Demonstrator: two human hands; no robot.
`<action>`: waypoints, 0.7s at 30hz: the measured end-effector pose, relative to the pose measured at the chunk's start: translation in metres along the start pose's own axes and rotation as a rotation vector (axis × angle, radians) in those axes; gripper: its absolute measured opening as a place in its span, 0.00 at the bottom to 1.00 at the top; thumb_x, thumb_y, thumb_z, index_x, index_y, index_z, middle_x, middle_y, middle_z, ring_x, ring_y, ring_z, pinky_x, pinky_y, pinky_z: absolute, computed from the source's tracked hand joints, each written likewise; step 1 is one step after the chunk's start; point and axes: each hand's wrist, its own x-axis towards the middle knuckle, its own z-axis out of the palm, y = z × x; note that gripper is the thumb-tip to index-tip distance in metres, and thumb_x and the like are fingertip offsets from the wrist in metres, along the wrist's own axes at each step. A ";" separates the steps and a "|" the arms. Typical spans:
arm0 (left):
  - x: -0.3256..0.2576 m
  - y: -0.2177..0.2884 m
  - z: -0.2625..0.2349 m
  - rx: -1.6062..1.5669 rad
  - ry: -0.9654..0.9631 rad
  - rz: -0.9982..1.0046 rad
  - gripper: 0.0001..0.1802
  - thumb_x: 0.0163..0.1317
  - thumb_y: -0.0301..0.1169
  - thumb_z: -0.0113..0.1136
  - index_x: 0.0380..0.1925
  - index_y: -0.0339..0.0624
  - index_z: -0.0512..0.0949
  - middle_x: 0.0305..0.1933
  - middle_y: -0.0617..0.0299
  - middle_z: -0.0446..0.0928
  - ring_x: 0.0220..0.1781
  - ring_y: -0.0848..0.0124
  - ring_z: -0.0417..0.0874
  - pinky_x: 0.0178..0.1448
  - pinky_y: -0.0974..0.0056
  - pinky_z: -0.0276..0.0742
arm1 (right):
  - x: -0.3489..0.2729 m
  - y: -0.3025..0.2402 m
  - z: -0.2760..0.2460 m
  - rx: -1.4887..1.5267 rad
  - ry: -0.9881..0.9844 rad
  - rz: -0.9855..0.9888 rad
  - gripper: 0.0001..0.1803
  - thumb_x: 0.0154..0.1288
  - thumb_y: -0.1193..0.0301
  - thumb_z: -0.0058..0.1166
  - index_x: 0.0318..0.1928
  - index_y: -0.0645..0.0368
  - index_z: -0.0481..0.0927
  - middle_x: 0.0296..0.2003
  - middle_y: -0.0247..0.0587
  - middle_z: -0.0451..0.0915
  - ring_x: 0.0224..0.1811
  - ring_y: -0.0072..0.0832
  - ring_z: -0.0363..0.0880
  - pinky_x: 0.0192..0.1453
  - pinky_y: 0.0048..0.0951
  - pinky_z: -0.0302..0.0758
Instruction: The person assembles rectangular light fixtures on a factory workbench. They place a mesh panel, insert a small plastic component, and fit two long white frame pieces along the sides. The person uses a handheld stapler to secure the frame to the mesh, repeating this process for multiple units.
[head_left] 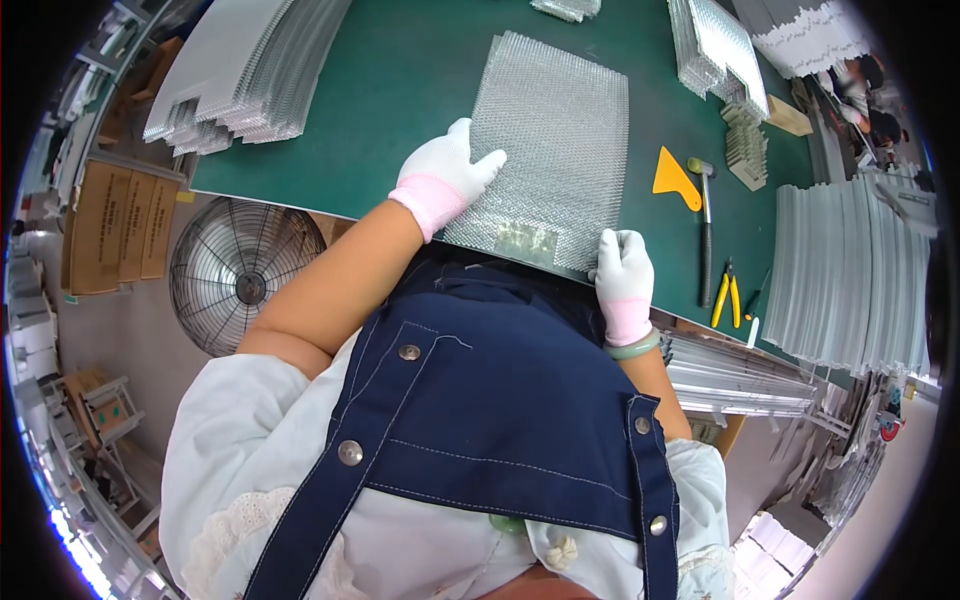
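A silvery metal honeycomb panel (555, 130) lies flat on the green tabletop in front of me, its near edge along the table's front edge. A small paler rectangular patch shows near that edge. My left hand (450, 175), in a white glove with a pink cuff, rests at the panel's left side. Its thumb is stretched over the mesh and apart from the index finger; the other fingers are partly hidden. My right hand (623, 275), gloved alike, is closed beside the panel's near right corner. Whatever its curled fingers hold, if anything, is hidden.
Right of the panel lie a yellow scraper (677, 180), a hammer (706, 230) and yellow-handled pliers (727, 298). Stacked panels stand at the back left (250, 70), back right (715, 45) and far right (850, 275). A floor fan (248, 275) stands left below the table (390, 80).
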 end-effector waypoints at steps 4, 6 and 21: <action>-0.003 0.005 -0.008 0.046 -0.093 -0.052 0.40 0.62 0.52 0.61 0.61 0.28 0.68 0.42 0.42 0.83 0.47 0.47 0.85 0.54 0.52 0.79 | 0.006 -0.012 -0.008 -0.014 -0.109 0.108 0.19 0.72 0.59 0.53 0.37 0.65 0.77 0.24 0.49 0.81 0.30 0.46 0.83 0.37 0.41 0.77; -0.002 0.003 -0.007 0.070 -0.115 -0.079 0.38 0.62 0.50 0.62 0.59 0.27 0.69 0.41 0.42 0.83 0.47 0.47 0.85 0.54 0.51 0.79 | 0.014 -0.002 -0.007 -0.109 -0.122 0.046 0.19 0.72 0.59 0.54 0.35 0.65 0.78 0.23 0.49 0.81 0.31 0.47 0.83 0.38 0.41 0.76; -0.001 0.003 0.003 0.116 -0.071 -0.053 0.28 0.62 0.44 0.63 0.48 0.29 0.70 0.37 0.41 0.82 0.44 0.45 0.84 0.50 0.49 0.79 | 0.017 -0.001 -0.001 -0.331 -0.087 -0.020 0.20 0.70 0.58 0.58 0.33 0.65 0.79 0.23 0.49 0.80 0.28 0.43 0.82 0.37 0.39 0.76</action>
